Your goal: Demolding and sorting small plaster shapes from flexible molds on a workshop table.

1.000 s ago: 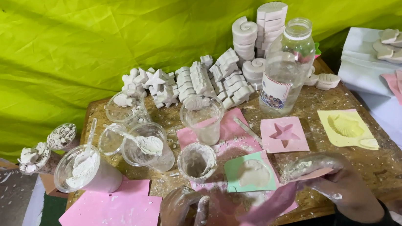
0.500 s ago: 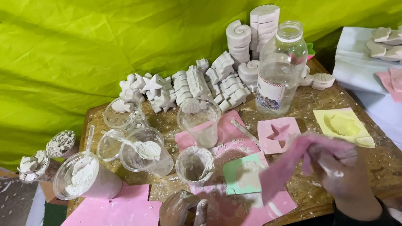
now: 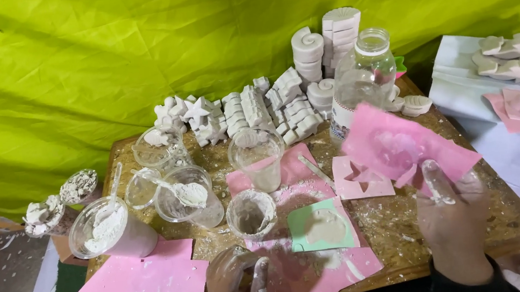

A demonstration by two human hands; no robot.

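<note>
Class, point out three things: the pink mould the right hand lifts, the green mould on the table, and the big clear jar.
pink mould (image 3: 400, 148), head view, middle of the sheet
green mould (image 3: 322, 226), head view, filled centre
clear jar (image 3: 365, 79), head view, glass body

craft workshop | plaster casts (image 3: 269, 110) stacked; pink moulds (image 3: 361, 177); powder cups (image 3: 112, 227); green tarp (image 3: 105, 53)

Left hand (image 3: 235, 283): low at the near edge, gloved in thin clear plastic dusted white, fingers loosely curled, palm toward the body, gripping nothing. Right hand (image 3: 453, 222): raised higher, back of hand to the camera, same clear glove, fingers extended upward with one powdered fingertip (image 3: 433, 174) prominent, pinching a sheet. Dark sleeve at the right wrist.
</note>
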